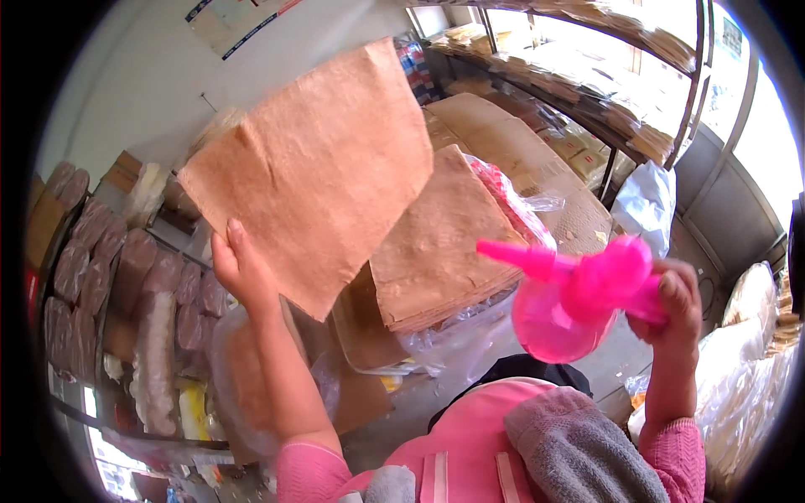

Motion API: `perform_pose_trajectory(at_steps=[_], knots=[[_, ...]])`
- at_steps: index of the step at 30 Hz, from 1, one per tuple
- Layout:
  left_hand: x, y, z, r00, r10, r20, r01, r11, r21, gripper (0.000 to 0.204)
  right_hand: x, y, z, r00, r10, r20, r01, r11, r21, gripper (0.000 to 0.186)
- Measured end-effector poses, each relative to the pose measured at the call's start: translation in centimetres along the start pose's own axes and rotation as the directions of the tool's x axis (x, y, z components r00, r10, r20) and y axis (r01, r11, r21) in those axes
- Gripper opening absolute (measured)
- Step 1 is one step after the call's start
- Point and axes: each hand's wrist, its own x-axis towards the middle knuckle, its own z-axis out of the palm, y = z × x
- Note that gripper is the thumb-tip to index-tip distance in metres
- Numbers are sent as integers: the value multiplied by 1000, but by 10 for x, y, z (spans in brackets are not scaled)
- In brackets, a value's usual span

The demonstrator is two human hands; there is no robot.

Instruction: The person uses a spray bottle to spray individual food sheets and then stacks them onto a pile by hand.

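I have the right hand [677,298] closed around a pink spray bottle [563,323], near right.
The left hand [245,268] grips a raised brown sheet [319,159] at left; beside it lies a stack of sheets [444,251], and far right, a shelf [695,84].

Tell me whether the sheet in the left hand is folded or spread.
Spread: the left hand holds the brown sheet up by one edge, its broad face showing.
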Motion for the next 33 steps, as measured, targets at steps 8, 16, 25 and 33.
perform_pose_trajectory(at_steps=[8, 16, 25, 33], knots=[[-16, -13, -58, 993, -119, -14, 114, 974, -195, 19, 46, -13, 19, 998, 50, 32, -56, 963, 262, 47], [0, 4, -96, 949, -306, -82, 250, 882, -401, 32, 15, 15, 50, 940, 244, 237, -206, 963, -176, 36], [-3, -8, -109, 938, -339, -77, 269, 847, -459, 34, -15, -2, 127, 761, 198, 618, -196, 978, -73, 34], [-14, -22, -129, 961, -264, -82, 205, 880, -429, 18, -7, 0, 140, 888, 172, 427, -277, 940, 198, 41]])
